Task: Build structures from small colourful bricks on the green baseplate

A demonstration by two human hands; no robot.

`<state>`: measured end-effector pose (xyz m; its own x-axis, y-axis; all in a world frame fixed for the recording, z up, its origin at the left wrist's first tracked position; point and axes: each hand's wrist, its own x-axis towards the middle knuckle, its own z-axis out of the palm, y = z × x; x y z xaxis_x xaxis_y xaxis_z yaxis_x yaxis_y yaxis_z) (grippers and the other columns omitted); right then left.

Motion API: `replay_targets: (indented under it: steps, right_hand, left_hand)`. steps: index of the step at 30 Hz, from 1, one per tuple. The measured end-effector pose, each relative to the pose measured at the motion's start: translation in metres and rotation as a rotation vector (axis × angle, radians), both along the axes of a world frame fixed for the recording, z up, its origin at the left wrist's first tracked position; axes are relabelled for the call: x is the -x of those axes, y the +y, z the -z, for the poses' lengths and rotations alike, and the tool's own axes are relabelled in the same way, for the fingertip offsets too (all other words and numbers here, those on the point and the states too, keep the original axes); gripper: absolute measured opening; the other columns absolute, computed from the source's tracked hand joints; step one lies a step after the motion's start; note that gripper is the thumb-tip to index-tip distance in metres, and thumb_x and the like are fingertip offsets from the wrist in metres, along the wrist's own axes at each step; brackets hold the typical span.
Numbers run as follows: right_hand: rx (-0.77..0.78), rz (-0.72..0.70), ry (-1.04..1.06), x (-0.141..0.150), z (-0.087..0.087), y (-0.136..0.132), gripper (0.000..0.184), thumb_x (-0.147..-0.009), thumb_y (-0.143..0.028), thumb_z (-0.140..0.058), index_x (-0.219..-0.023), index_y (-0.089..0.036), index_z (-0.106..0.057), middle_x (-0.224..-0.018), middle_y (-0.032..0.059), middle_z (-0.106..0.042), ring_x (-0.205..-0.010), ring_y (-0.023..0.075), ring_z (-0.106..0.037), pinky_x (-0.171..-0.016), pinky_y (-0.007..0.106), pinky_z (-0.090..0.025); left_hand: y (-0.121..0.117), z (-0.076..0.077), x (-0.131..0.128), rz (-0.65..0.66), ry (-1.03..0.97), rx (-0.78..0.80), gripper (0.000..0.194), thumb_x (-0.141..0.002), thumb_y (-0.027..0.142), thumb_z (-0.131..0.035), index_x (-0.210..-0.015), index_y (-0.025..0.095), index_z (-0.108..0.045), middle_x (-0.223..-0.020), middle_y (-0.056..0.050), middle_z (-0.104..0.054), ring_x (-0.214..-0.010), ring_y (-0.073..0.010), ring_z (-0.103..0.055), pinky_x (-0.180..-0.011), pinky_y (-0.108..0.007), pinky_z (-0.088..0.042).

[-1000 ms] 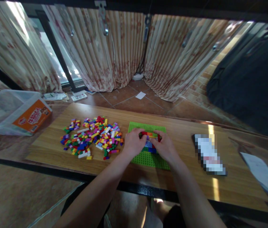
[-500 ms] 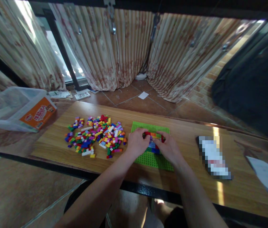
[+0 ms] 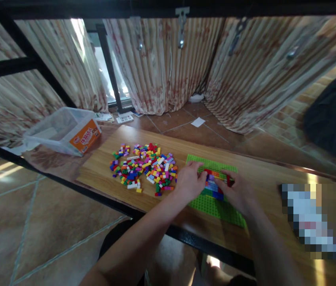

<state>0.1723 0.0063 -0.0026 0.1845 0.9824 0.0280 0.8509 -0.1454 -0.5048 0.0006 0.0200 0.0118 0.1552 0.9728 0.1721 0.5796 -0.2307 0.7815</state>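
A green studded baseplate point(image 3: 206, 204) lies on the wooden table, bearing a small multicoloured build of toy bricks point(image 3: 214, 188) in rows of red, orange, blue and green. My left hand point(image 3: 191, 180) is closed at the build's left side, thumb and curled fingers against it. From the right, my right hand point(image 3: 239, 192) grips the build's other side, its thumb reaching over the top. Between the two hands, part of the bricks stays hidden. A wide heap of loose toy bricks point(image 3: 144, 167) spreads over the table just left of my left hand.
A transparent plastic box point(image 3: 63, 133) with an orange label stands beyond the table's left end. Right of the baseplate lies a pixelated object point(image 3: 307, 218) on the tabletop point(image 3: 263, 190). Behind hang striped curtains point(image 3: 168, 67); a white paper point(image 3: 198, 122) lies on the tiled floor.
The view has swung left, so everything appears further right. Both hands stay at the brick build; the right hand's fingers sit slightly further from the left hand's.
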Motion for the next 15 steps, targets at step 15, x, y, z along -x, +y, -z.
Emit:
replay_targets:
  steps: [15]
  right_hand:
    - [0.006,-0.04,0.005,-0.008,0.002,0.003,0.064,-0.078,-0.064,-0.051,-0.117,-0.015,-0.065,-0.098,0.0124,-0.068,-0.081,0.025,-0.063,-0.075,0.039,-0.049]
  left_hand:
    - [0.019,-0.014,0.095,-0.329,0.604,-0.005,0.018,-0.085,0.022,-0.053,-0.091,0.017,-0.069,-0.095,-0.012,-0.07,-0.093,-0.0239,-0.065,-0.083,-0.032,-0.049]
